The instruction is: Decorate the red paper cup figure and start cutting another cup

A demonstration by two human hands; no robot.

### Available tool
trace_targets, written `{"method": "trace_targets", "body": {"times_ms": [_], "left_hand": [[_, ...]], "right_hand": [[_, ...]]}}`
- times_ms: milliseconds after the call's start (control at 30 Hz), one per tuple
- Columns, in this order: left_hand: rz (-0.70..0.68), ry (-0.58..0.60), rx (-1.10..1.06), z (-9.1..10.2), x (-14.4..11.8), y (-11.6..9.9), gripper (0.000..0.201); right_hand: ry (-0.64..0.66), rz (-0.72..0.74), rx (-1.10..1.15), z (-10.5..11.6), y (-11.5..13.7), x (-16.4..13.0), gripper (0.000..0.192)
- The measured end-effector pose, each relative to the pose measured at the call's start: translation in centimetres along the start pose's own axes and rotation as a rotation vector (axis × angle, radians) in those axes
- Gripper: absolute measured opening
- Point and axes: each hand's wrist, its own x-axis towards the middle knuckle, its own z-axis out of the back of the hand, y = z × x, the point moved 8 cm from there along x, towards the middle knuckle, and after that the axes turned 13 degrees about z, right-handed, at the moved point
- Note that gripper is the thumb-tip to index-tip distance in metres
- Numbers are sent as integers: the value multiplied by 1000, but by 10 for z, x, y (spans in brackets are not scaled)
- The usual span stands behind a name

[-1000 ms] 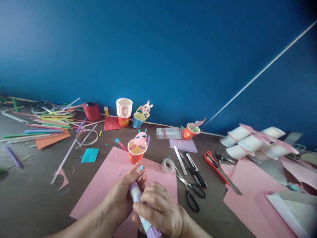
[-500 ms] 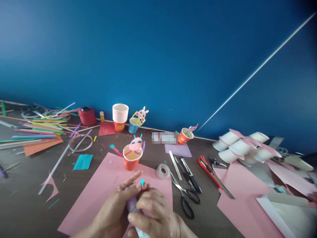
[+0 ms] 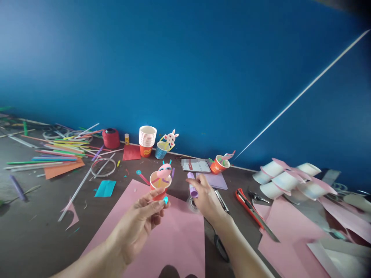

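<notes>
My left hand point(image 3: 142, 220) pinches a tiny turquoise paper piece point(image 3: 165, 199) between thumb and fingertips, just in front of an orange paper cup point(image 3: 159, 186) topped with a pink paper face. My right hand point(image 3: 206, 197) is stretched forward over the tape roll, gripping a purple glue stick point(image 3: 191, 184) that points away from me. Both hands hover above a large pink paper sheet point(image 3: 174, 239).
Scissors, pens and an orange box cutter point(image 3: 252, 206) lie right of the pink sheet. A phone point(image 3: 197, 166), a stack of cups point(image 3: 147, 139), a blue bunny cup and red spool stand by the blue wall. Straws litter the left; white cups and pink paper pile at right.
My hands have parted. The right hand carried the glue stick forward and right toward the tape roll; the left hand rose with the turquoise piece toward the orange cup.
</notes>
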Motion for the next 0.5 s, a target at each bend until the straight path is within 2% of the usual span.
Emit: {"method": "trace_targets", "body": {"times_ms": [67, 133, 200, 267, 333, 367, 433, 500], "left_hand": [[98, 7, -41, -2, 3, 9, 38], [176, 24, -79, -3, 5, 15, 37], [231, 63, -126, -5, 5, 17, 34], [280, 117, -187, -8, 4, 18, 29], [328, 179, -243, -11, 1, 19, 24], [348, 208, -264, -13, 0, 19, 23], [384, 263, -289, -17, -3, 20, 22], [419, 292, -298, -20, -4, 21, 17]], "right_hand": [[99, 23, -37, -17, -3, 5, 53], [179, 31, -72, -29, -4, 8, 52], [247, 40, -68, -34, -2, 10, 49], [269, 54, -8, -29, 5, 13, 49], [191, 55, 110, -12, 16, 16, 47], [109, 46, 195, 2, 23, 18, 43], [-70, 27, 398, 30, 38, 18, 29], [-143, 49, 574, 48, 58, 17, 15]]}}
